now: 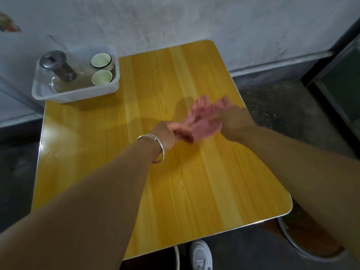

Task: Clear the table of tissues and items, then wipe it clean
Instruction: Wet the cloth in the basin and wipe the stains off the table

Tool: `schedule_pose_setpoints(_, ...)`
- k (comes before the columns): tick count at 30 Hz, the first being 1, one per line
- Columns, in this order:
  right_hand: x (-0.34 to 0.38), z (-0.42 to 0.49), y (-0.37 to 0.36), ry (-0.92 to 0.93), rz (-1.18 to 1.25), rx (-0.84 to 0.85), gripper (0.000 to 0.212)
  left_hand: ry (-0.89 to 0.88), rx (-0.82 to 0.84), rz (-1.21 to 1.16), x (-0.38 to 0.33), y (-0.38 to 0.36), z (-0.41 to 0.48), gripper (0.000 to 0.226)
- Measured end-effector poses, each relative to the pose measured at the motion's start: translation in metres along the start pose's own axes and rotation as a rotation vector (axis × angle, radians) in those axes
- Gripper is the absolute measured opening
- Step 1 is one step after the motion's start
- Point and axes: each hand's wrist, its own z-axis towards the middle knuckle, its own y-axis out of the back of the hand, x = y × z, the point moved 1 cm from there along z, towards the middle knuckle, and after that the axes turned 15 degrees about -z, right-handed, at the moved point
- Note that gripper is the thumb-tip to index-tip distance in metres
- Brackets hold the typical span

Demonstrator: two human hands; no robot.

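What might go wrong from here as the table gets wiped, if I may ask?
The white plastic tub sits at the table's far-left corner, seemingly past its edge; a wiping stroke might knock it off with its lidded glass pot and cups. The metal basin underfoot could trip you.

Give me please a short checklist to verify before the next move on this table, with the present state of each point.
1. Tissues gone from the table: ok, none seen.
2. Loose items collected: ok, the jar and two cups stand in the plastic bin.
3. Bin off the table: not ok, it sits at the far left corner.
4. Cloth ready: cannot tell; the left hand and right hand meet, blurred, with no cloth plainly seen.
5. Surface wiped: cannot tell.
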Motion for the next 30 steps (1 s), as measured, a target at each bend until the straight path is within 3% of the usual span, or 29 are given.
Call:
schedule_pose_setpoints(2, -0.002, -0.004, -0.017, -0.126, 0.024, 0.034, 0.037, 0.076, 0.036, 0.116, 0.006, -0.004, -0.006, 0.054)
schedule_pose_setpoints(4, 0.003, 0.003, -0.028, -0.227, 0.078, 0.021, 0.031, 0.094, -0.082, 0.188, 0.016, -0.003, -0.003, 0.052)
schedule_pose_setpoints(7, 0.024, 0.019, -0.044, -0.318, 0.189, 0.083, 0.045, 0.068, -0.241, 0.262, 0.036, 0.001, 0.011, 0.046)
schedule_pose_setpoints(10, 0.053, 0.029, -0.066, -0.323, 0.182, 0.091, 0.072, -0.053, -0.248, 0.416, 0.063, 0.002, 0.028, 0.04)
schedule_pose_setpoints(14, 0.089, 0.034, -0.105, -0.313, 0.118, 0.039, 0.083, -0.18, -0.272, 0.62, 0.094, 0.008, 0.048, 0.042)
schedule_pose_setpoints(20, 0.092, 0.072, -0.112, -0.315, -0.013, -0.1, 0.081, -0.233, -0.41, 0.743, 0.114, 0.024, 0.085, 0.051)
schedule_pose_setpoints(26, 0.079, 0.141, -0.095, -0.358, -0.021, -0.14, 0.074, -0.242, -0.498, 0.698, 0.115, 0.046, 0.115, 0.045)
schedule_pose_setpoints(30, 0.085, 0.171, -0.084, -0.228, -0.086, -0.157, 0.066, -0.287, -0.536, 0.688, 0.119, 0.048, 0.118, 0.042)
